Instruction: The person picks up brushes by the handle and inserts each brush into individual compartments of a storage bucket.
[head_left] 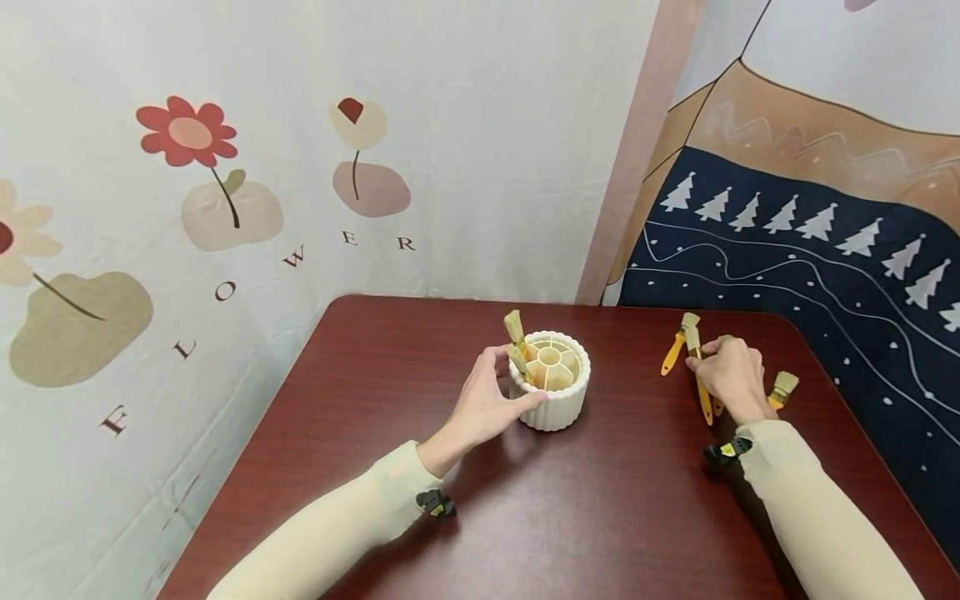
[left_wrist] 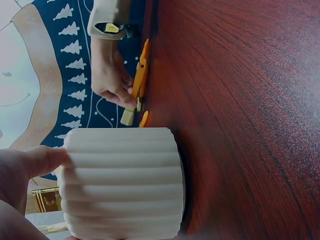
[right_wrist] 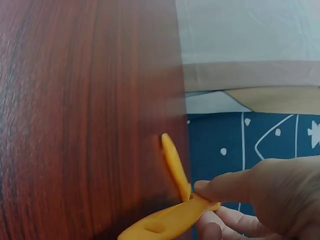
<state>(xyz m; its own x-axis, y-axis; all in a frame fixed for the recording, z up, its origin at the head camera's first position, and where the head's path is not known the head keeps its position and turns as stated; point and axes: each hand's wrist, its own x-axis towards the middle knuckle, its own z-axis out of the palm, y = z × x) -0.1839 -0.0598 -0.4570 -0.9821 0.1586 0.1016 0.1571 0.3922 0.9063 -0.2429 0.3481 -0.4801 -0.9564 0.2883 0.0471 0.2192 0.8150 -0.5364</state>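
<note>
Left hand (head_left: 486, 406) clamped round white holder (head_left: 557, 412) from nine o'clock, right hand (head_left: 731, 379) at holder's three o'clock, pinching yellow-handled brush (head_left: 704, 400)

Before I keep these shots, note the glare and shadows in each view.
Head: soft sheen on the reddish-brown tabletop, shadows beneath left sleeve and right sleeve; left wrist: speckled glare at right, dark shadow along the fluted white organizer; right wrist: streaky sheen at far left, dark shadow beside the yellow brush handle.
</note>
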